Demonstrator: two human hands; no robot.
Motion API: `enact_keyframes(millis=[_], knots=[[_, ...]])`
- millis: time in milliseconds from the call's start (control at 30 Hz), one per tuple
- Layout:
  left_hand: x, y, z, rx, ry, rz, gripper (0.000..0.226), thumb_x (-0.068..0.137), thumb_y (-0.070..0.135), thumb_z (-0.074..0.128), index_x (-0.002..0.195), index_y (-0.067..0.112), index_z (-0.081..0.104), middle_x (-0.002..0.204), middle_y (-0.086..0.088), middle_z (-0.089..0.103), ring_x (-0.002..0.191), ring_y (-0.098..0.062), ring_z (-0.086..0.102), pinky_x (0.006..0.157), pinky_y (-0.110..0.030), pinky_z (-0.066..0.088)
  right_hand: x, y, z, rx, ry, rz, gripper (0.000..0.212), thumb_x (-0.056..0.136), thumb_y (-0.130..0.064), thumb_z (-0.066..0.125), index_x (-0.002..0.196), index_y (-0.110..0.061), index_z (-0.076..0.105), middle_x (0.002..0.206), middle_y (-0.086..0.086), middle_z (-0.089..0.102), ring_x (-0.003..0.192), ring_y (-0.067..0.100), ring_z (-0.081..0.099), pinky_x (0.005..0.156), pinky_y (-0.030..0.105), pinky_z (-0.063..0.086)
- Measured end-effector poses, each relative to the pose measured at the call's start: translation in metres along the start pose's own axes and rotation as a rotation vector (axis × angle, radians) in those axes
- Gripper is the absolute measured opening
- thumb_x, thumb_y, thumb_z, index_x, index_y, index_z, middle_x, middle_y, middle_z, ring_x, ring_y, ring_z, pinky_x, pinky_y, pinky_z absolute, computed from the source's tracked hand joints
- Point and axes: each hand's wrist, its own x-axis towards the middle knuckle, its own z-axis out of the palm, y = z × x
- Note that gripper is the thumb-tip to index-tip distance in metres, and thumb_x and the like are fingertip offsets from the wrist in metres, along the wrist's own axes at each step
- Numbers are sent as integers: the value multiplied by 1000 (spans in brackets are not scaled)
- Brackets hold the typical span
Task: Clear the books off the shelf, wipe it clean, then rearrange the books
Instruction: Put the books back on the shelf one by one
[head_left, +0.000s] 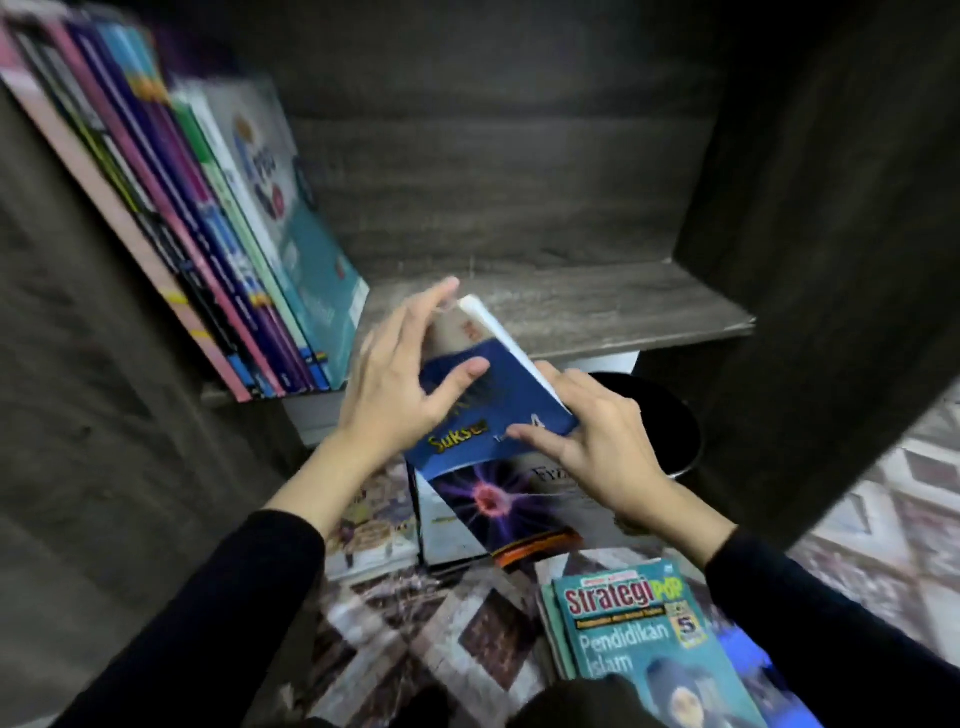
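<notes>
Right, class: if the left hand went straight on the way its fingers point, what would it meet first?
The left hand, gripping the blue book, points up and inward over the shelf board. Probably the cabinet's back panel comes first; depth is unclear, so it might graze the board sooner.

Dark shelf (597, 306): book row (208, 234) leaning at left. Patterned floor (467, 639): teal book (639, 639), other books (493, 504).

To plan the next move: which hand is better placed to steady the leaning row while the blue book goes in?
Probably left. The left hand holds the blue book on the side nearest the leaning row; the right hand grips its far lower corner.
</notes>
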Motion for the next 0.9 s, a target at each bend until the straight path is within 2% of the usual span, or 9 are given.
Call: enact_keyframes(millis=[133, 200, 267, 400, 433, 533, 667, 767, 900], knots=[[18, 15, 8, -35, 185, -380, 87, 81, 63, 53, 150, 28, 14, 156, 0, 20, 144, -17, 17, 113, -40, 16, 25, -13, -38, 159, 174, 218, 39, 73, -37, 79, 106, -19, 70, 87, -3, 65, 80, 5, 56, 70, 12, 40], [13, 20, 20, -296, 201, -625, 91, 81, 61, 59, 151, 34, 7, 158, 4, 12, 145, -14, 12, 114, -35, 14, 38, -13, -53, 303, 220, 327, 28, 72, -30, 82, 97, -24, 71, 89, -7, 70, 80, 6, 62, 78, 22, 48], [6, 21, 33, -593, 68, -764, 91, 87, 47, 60, 152, 32, -2, 159, 7, 8, 144, -8, 12, 107, -19, 13, 52, -7, -64, 444, 260, 405, 23, 72, -25, 82, 91, -27, 70, 88, -9, 74, 83, 11, 68, 81, 37, 54], [3, 14, 54, -705, -185, -834, 115, 61, 81, 55, 151, 32, 4, 153, 8, 23, 134, -6, 26, 98, -19, 19, 75, 18, -63, 637, 303, 502, 19, 71, -18, 83, 86, -19, 72, 89, 0, 75, 84, 23, 72, 82, 49, 56], [5, 11, 60, -717, -174, -868, 112, 63, 78, 59, 152, 29, 11, 152, 8, 26, 136, -10, 27, 98, -19, 20, 81, 28, -60, 650, 299, 525, 19, 71, -18, 83, 87, -17, 72, 89, 2, 75, 84, 25, 72, 81, 51, 56], [9, 4, 76, -695, -119, -877, 80, 84, 32, 67, 150, 25, 22, 149, -3, 38, 135, -19, 36, 100, -21, 27, 97, 60, -48, 631, 230, 608, 25, 69, -21, 84, 89, -15, 71, 90, 4, 75, 81, 27, 72, 80, 53, 56], [15, -2, 86, -581, -112, -853, 80, 87, 29, 66, 151, 27, 18, 151, 0, 34, 134, -21, 38, 100, -28, 32, 114, 97, -28, 538, 129, 616, 38, 74, -24, 81, 107, -26, 62, 99, -4, 73, 87, 17, 71, 85, 47, 55], [17, -4, 91, -528, -98, -878, 77, 90, 29, 61, 151, 28, 15, 154, 2, 28, 137, -20, 33, 102, -29, 31, 119, 112, -15, 489, -40, 568, 78, 82, -27, 72, 146, -32, 27, 122, -8, 63, 103, 13, 65, 93, 42, 51], [21, -9, 94, -492, -88, -962, 75, 91, 28, 62, 151, 26, 18, 152, -1, 33, 137, -24, 35, 102, -30, 31, 129, 125, -2, 441, -161, 578, 78, 89, -21, 65, 150, -34, 19, 128, -12, 54, 114, 12, 57, 100, 37, 44]])
